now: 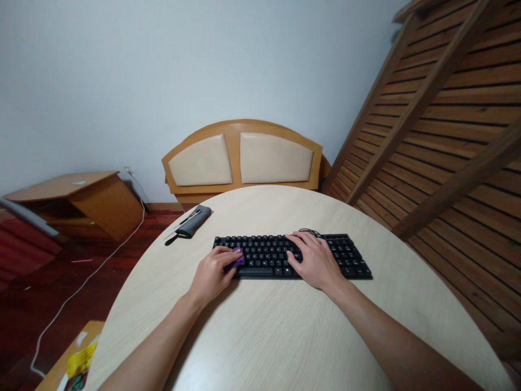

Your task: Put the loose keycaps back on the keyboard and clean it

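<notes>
A black keyboard lies flat across the round table. My left hand presses a small purple cloth onto the keys at its left end, fingers closed over the cloth. Part of the cloth is hidden under those fingers. On the right half of the keyboard rests my right hand, its fingers spread over the keys and nothing held in it. The keyboard's coiled black cable shows just behind that hand.
A dark grey pouch with a thin tool on it lies at the table's left. Behind stands a padded headboard. A slatted wooden panel leans on the right. A low cabinet and a white cord are at left.
</notes>
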Motion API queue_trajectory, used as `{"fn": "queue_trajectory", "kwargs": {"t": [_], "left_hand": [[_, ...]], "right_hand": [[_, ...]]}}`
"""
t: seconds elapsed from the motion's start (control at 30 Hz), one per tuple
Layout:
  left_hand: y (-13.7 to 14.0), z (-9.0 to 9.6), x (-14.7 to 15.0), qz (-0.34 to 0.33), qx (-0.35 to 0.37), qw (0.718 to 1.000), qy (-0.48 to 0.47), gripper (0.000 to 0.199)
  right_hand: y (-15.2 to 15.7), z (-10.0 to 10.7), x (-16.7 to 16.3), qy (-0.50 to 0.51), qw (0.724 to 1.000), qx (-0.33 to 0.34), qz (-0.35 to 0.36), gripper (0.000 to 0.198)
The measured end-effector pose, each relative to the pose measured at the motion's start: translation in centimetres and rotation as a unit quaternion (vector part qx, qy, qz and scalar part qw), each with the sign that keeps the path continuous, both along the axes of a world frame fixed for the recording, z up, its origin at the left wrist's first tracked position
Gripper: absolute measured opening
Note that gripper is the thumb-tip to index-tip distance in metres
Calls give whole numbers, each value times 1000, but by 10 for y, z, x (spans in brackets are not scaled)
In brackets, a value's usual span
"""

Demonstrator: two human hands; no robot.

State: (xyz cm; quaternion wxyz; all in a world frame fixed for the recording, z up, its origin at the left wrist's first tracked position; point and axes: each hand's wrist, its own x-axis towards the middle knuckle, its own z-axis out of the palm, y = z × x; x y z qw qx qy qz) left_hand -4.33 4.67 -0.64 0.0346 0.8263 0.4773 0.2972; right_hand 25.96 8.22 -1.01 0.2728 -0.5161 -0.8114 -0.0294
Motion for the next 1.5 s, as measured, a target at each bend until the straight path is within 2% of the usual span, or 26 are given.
{"fn": "queue_trajectory", "kwargs": {"t": [0.93, 1.23, 1.5], "left_hand": [[-2, 4, 2, -15, 10, 1000, 2, 35], [-3, 0, 2, -54, 13, 998, 17, 37], [-7, 10, 7, -81, 4, 996, 26, 31]], "right_hand": [[1, -2, 1, 1, 1000, 4, 0, 39], [5, -4, 5, 0, 1000, 13, -11, 39], [4, 0, 5, -1, 1000, 4, -10, 38]]}}
